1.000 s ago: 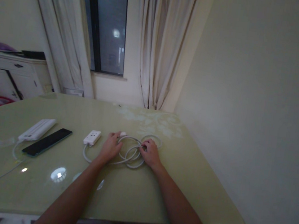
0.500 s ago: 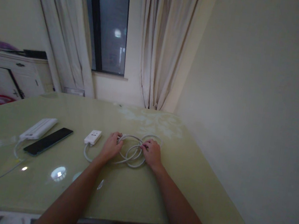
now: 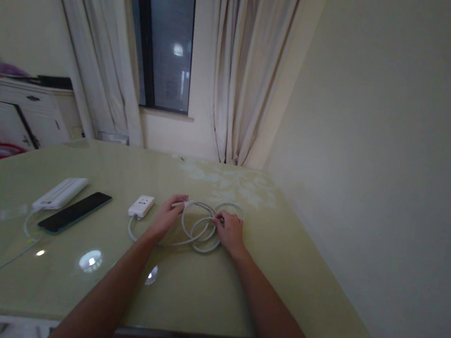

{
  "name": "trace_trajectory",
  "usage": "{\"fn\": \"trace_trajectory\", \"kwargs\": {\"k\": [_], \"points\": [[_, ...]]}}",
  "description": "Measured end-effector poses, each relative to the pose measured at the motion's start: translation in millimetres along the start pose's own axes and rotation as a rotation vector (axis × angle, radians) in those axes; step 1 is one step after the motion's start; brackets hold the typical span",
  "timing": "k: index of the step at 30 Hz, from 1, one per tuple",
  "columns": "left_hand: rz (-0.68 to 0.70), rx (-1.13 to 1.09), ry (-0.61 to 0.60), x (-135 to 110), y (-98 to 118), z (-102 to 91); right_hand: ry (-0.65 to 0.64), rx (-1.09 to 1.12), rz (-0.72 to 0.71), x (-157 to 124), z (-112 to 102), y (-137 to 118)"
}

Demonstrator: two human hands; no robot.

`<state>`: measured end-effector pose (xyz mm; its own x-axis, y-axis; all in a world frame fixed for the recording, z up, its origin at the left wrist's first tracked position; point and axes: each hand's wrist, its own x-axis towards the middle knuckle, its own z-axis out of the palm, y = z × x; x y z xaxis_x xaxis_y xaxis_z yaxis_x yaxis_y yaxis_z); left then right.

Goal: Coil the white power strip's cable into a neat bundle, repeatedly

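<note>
A white extension cord [image 3: 184, 244] lies in loose, overlapping loops on the table, between and around my hands. Its small white socket block [image 3: 141, 206] rests to the left of my left hand. My left hand [image 3: 165, 217] has its fingertips closed on a light piece of the cord at the upper left of the loops; whether that is the plug end, I cannot make out. On the right side of the coil, my right hand [image 3: 231, 232] pinches the cord between thumb and fingers.
At left on the greenish table [image 3: 277, 285] lie a dark phone [image 3: 75, 212] and a white power strip or adapter [image 3: 61, 193] with a cable running to the near left edge. Curtains [image 3: 247, 73], a window and a wall stand behind; a white cabinet [image 3: 22, 111] is far left.
My left hand has shifted slightly up and its fingers have straightened, moving the piece of cord it holds. My right hand stays on the loops almost unmoved.
</note>
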<state>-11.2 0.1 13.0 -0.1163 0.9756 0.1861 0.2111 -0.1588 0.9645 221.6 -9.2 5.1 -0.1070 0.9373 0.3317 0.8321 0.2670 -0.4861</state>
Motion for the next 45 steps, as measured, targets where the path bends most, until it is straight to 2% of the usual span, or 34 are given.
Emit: {"fn": "trace_trajectory", "kwargs": {"k": [6,11,16,21,26,30,32,35,40,43,45], "points": [[-0.022,-0.181,-0.095,-1.5,-0.6,-2.6,0.131,0.096,-0.084,3.0,-1.1,2.2],[-0.081,-0.251,-0.051,-0.4,-4.4,2.5,0.269,0.157,-0.188,1.5,-0.3,-1.2],[-0.184,-0.437,-0.075,1.4,-7.4,8.0,0.368,0.196,-0.235,-1.5,-5.8,-3.7],[-0.310,-0.640,-0.124,1.5,-6.7,9.3,0.370,0.261,-0.317,-3.0,-6.8,-4.8],[-0.314,-0.771,-0.043,2.1,-3.7,7.1,0.382,0.383,-0.233,0.0,-2.8,-7.0],[-0.372,-0.750,-0.013,-0.4,0.3,6.0,0.349,0.502,-0.202,2.0,-2.5,-6.1],[-0.429,-0.709,-0.098,-3.0,2.0,6.9,0.351,0.515,-0.211,2.2,-2.7,-4.7],[-0.495,-0.654,-0.288,-6.4,4.8,8.3,0.386,0.504,-0.213,1.7,-3.1,-3.5],[-0.540,-0.729,-0.450,-9.4,11.5,7.1,0.404,0.477,-0.226,-0.2,-4.2,-5.5],[-0.486,-0.735,-0.611,-14.0,15.1,8.9,0.420,0.390,-0.239,-1.5,-4.3,-6.3],[-0.422,-0.704,-0.645,-18.0,17.1,10.9,0.410,0.353,-0.224,-1.5,-3.6,-6.0]]}}
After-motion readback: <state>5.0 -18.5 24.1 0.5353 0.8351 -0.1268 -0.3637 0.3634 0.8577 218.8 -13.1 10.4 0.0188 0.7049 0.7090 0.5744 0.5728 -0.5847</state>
